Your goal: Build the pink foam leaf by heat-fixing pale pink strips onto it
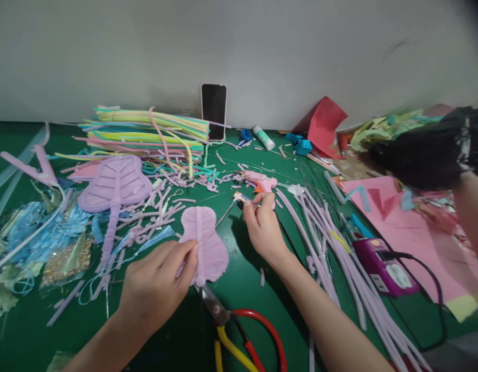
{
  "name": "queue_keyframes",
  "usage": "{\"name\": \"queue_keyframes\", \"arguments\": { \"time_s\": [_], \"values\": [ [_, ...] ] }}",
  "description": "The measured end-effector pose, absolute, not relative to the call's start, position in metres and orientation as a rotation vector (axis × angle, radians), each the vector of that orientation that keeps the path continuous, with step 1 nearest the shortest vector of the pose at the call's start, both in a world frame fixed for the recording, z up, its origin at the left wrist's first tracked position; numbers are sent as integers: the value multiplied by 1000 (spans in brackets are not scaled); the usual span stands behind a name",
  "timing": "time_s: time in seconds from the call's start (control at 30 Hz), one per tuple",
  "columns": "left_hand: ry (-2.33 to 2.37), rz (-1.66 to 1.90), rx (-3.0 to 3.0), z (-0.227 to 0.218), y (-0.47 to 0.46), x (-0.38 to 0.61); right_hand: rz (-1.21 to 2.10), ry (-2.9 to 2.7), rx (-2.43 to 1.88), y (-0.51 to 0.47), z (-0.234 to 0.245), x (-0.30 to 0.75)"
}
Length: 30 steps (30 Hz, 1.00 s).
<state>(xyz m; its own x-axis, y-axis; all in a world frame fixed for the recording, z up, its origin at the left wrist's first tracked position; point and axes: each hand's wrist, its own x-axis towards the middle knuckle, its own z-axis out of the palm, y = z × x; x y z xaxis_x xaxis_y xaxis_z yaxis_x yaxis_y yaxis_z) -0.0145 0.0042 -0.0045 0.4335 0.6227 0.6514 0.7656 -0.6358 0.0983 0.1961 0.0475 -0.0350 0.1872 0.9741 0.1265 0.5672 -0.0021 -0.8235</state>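
Observation:
My left hand [159, 281] pinches the edge of a small pink leaf-shaped piece made of straws [204, 243] that lies on the green table [254, 299]. My right hand [264, 225] is closed on a small lighter-like object [242, 198], just in front of a pink glue gun [260, 182]. A bigger lilac straw leaf with a stem [113, 187] rests to the left. Beside my right forearm lies a bundle of long lilac straws [332, 253].
Red and yellow handled scissors [239, 330] lie at the near edge. A stack of pastel straws [145, 132] and a phone [214, 109] stand at the wall. A purple device with a cable [382, 266], pink paper [420, 227] and another person's dark head [428, 150] are at right.

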Motion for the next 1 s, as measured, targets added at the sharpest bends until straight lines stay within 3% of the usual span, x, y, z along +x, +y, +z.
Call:
{"name": "queue_keyframes", "arguments": {
  "time_s": [1.0],
  "values": [
    [-1276, -974, -2480, 2, -1, -14, 658, -1422, -1673, 50, -31, 200]
  ]
}}
